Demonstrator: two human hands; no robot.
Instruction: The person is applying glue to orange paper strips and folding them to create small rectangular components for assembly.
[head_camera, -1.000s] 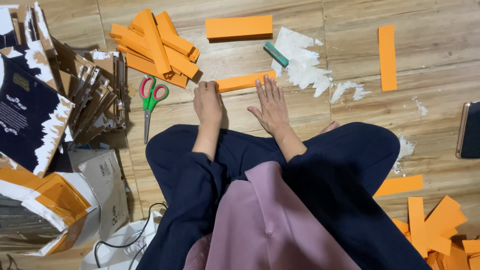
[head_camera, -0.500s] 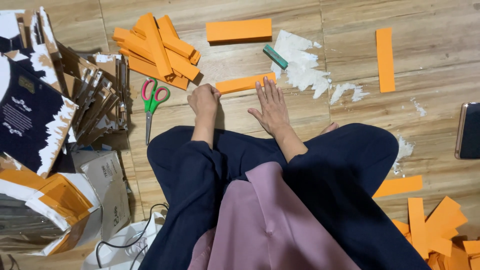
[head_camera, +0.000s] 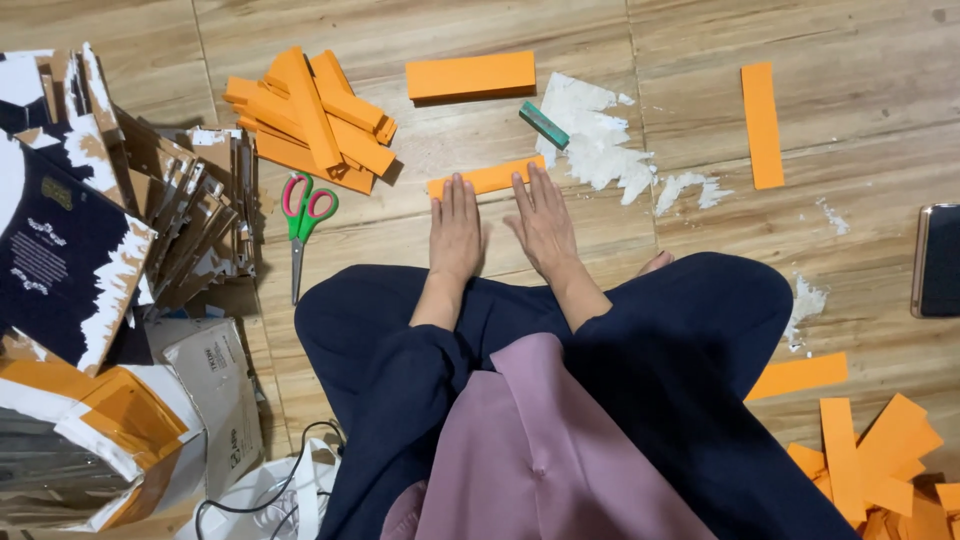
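Both my hands lie flat on the wooden floor just in front of my crossed legs. My left hand (head_camera: 456, 232) and my right hand (head_camera: 544, 226) have their fingertips touching the near edge of an orange cardboard strip (head_camera: 488, 177) that lies flat on the floor. Neither hand grips anything; the fingers are stretched out. Beyond the strip lies a green glue stick (head_camera: 543, 124) beside smeared white glue (head_camera: 590, 135), and a wider orange strip (head_camera: 471, 75) farther back.
A pile of orange strips (head_camera: 310, 115) sits at upper left, red-and-green scissors (head_camera: 302, 225) beside it. Torn cardboard boxes (head_camera: 90, 260) crowd the left. A single orange strip (head_camera: 763, 125) and a phone (head_camera: 938, 260) lie right; more orange pieces (head_camera: 870, 455) at lower right.
My left hand has uncurled and now lies flat. Both hands have slid up to the strip, which now lies more level in front of them.
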